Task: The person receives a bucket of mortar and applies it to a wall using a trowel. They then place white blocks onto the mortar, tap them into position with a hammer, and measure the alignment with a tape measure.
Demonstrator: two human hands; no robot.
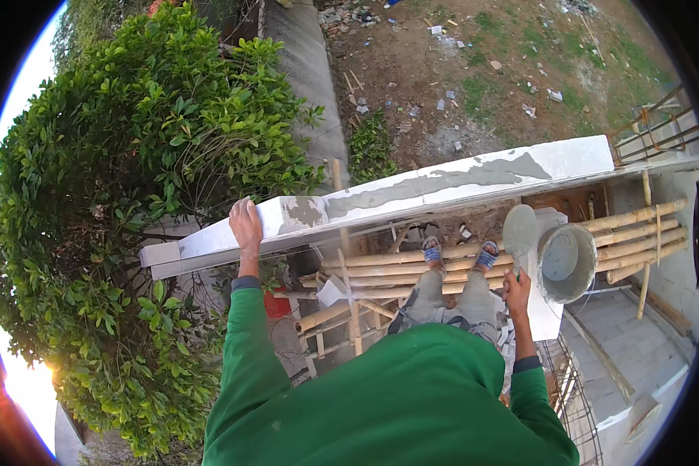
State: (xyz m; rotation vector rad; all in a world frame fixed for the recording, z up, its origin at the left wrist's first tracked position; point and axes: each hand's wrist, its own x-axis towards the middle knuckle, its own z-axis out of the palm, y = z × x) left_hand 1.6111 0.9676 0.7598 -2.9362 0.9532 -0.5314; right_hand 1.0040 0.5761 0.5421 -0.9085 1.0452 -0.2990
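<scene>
My left hand [245, 225] grips a white block [274, 217] at the left part of a narrow wall, its fingers curled over the edge. Grey mortar [474, 177] is smeared along the top of the wall's white blocks, with a smaller patch near my left hand. In my right hand [516, 291] is the handle of a trowel [519, 231], whose rounded blade is coated in grey. The blade is held between the wall and a mortar-crusted bucket [567, 262]. Wet grey material lies inside the bucket, which stands on a white slab [547, 318].
My feet, in striped sandals [432, 250], stand on bamboo poles [404, 264] lashed as a scaffold. A leafy tree [147, 116] crowds the left side. Beyond the wall lies littered ground [412, 93] well below. A steel rebar cage [571, 396] is at lower right.
</scene>
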